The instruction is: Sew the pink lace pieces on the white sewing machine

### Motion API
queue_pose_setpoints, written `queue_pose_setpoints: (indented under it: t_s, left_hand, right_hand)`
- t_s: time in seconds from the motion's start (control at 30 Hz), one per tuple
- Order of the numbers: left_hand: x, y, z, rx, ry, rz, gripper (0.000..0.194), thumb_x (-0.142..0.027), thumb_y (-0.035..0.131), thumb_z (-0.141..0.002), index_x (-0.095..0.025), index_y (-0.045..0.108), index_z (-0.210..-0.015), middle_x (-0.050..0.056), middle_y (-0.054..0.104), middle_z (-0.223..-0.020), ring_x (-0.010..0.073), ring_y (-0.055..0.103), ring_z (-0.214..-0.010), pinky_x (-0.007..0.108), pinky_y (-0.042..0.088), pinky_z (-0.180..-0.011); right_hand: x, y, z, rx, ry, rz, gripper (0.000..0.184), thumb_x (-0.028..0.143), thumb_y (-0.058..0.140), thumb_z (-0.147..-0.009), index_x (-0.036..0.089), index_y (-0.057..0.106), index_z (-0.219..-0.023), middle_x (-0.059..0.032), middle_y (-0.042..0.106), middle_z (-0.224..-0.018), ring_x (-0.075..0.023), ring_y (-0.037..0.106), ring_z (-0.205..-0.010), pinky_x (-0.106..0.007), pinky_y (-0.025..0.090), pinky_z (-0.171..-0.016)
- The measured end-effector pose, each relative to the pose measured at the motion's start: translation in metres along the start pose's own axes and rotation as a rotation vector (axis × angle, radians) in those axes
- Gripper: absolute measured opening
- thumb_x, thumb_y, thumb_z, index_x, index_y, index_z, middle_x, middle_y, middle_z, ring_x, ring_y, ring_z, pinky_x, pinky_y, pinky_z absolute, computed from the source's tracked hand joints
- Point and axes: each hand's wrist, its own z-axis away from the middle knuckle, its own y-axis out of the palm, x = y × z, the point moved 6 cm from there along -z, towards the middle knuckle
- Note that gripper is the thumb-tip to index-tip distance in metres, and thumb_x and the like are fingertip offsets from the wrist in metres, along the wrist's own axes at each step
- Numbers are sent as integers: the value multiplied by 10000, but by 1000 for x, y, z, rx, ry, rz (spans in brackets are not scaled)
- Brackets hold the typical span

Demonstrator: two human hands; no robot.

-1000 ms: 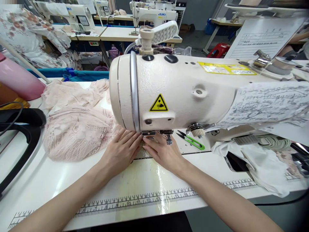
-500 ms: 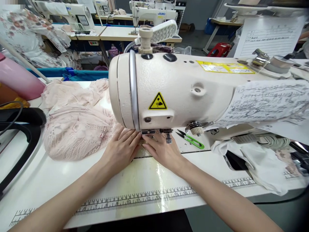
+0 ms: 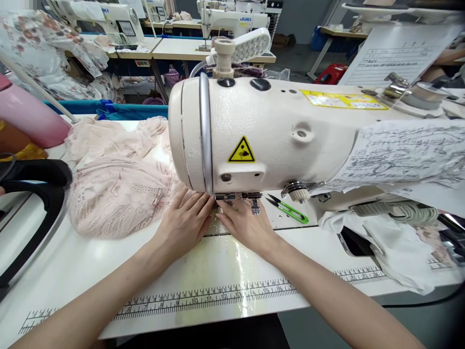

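Observation:
Beneath the head of the sewing machine (image 3: 269, 140) my two hands lie close together on the bed. My left hand (image 3: 186, 217) rests flat with its fingers stretched out, the tips on the edge of the pale pink lace fabric (image 3: 116, 194). My right hand (image 3: 244, 222) lies palm down to the right of the needle area, thumb and forefinger apart, its other fingertips hidden behind the machine head. Whatever fabric lies under the hands is mostly covered. Green thread snips (image 3: 290, 211) lie on the bed just right of my right hand.
A printed ruler (image 3: 196, 301) runs along the table's front edge. To the right lie a phone (image 3: 354, 243) and white cloth (image 3: 395, 257). A black curved frame (image 3: 39, 194) and a pink bottle (image 3: 29, 114) stand left. A person in a floral garment (image 3: 47, 53) sits beyond.
The view has shifted slightly, so the machine appears a little further right. Both hands keep nearly the same place under the machine head.

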Motion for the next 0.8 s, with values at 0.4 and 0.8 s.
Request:
queue_pose_setpoints:
  t_s: [0.4, 0.8]
  left_hand:
    - [1, 0, 1, 1, -4, -12, 372, -269, 476, -959, -106, 625, -1258, 135, 691, -1183, 291, 621, -1123, 511, 398, -1069]
    - [2, -30, 4, -99, -23, -234, 180, -209, 528, -941, -145, 681, -1010, 74, 716, -947, 203, 646, -836, 337, 503, -714]
  right_hand:
    - [-24, 6, -2, 46, 137, -253, 401, 407, 346, -1022, 230, 705, -1030, -56, 719, -835, -202, 627, -767, -384, 408, -795]
    - [-33, -2, -5, -9, 226, -405, 321, 398, 423, -980, 227, 694, -974, -109, 678, -1005, -211, 614, -734, -333, 419, -616]
